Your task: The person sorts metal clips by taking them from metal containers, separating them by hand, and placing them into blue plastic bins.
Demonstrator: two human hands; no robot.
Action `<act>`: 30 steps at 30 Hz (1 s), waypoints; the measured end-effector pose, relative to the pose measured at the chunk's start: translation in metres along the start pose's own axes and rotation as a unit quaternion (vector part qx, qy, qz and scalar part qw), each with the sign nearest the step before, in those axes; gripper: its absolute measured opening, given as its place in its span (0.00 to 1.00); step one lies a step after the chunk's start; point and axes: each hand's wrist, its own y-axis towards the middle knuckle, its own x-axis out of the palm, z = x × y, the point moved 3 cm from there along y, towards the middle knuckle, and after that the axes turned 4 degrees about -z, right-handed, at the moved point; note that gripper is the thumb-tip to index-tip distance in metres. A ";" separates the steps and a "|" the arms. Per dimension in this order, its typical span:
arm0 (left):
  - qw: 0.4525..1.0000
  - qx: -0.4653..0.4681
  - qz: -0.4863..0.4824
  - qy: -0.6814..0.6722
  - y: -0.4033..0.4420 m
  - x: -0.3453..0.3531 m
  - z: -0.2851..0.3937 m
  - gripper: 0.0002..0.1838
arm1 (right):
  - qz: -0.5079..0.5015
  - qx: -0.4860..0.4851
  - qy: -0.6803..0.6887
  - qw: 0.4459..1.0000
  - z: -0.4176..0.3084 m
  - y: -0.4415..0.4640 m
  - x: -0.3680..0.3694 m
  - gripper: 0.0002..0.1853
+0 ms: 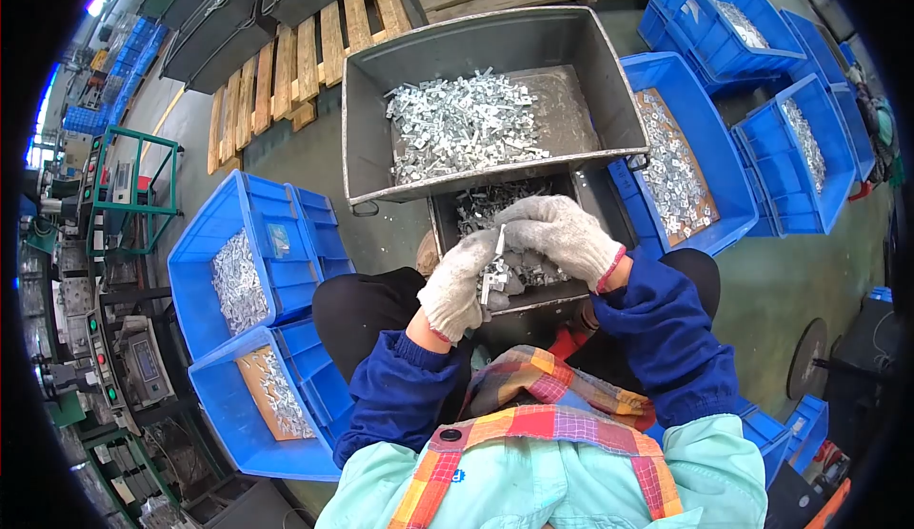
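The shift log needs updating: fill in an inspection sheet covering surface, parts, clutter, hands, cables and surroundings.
Surface: grey-green floor; deep grey metal bin beyond a dark, lower metal bin.
Job's things: small silvery metal parts heaped in the deep bin.
Clutter: blue plastic crates on both sides, some holding metal pieces.
Hands: whitish-gloved left hand holds a few parts; whitish-gloved right hand close by, grip unclear.
Cables: nothing clearly identifiable.
Surroundings: slatted wooden pallet, green metal frame.

**Tally by kind, in view**

Work gloves [566, 239]: two. Dark blue sleeves [676, 339]: two. Checked apron [543, 422]: one. Grey metal bins [495, 43] just ahead: two, upper and lower. Blue crates [714, 148] showing metal parts [466, 115]: five; two left, three right. Parts: past counting.
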 end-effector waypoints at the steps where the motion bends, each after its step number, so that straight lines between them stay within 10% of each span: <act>1: 1.000 0.002 -0.010 -0.004 0.001 -0.002 -0.002 0.20 | 0.013 -0.024 -0.040 0.999 0.002 0.002 0.002 0.18; 30: 0.995 0.046 0.091 -0.010 0.005 -0.006 0.000 0.21 | 0.028 0.005 -0.027 0.999 0.002 -0.002 0.010 0.18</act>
